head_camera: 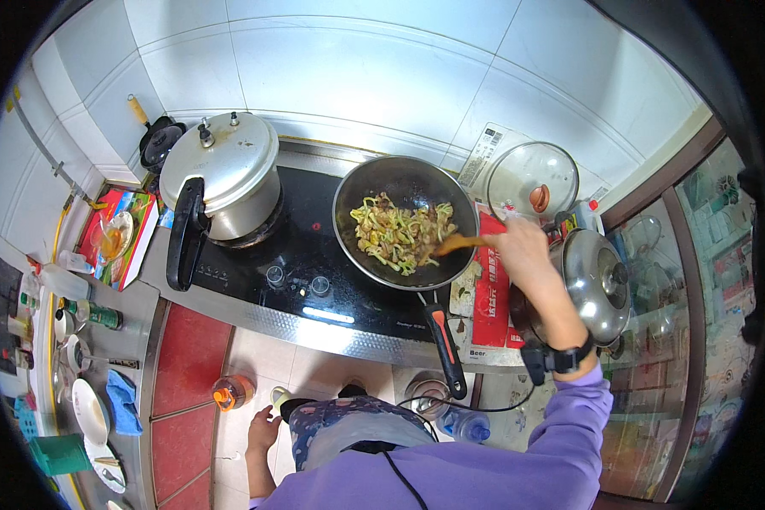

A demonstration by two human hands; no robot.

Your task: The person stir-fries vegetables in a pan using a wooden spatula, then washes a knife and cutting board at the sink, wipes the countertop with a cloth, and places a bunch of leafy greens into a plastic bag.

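My right hand (519, 245) grips the handle of a wooden spatula (462, 243), whose blade rests at the right side of the food in a dark wok (395, 175). Chopped greenish-yellow food pieces (398, 233) lie spread in the wok, which stands on the right of the black cooktop (312, 255). The wok's black and red handle (445, 350) points towards me over the counter edge. My left hand (264, 428) hangs low beside my body, away from the cooktop, its fingers loosely bent and holding nothing.
A pressure cooker (229, 172) stands at the left of the cooktop. Right of the wok are a glass lid (532, 178) against the wall and a lidded steel pot (593, 287). Bottles, plates and a blue cloth (123, 401) occupy the left counter; an orange-capped bottle (234, 391) stands on the floor.
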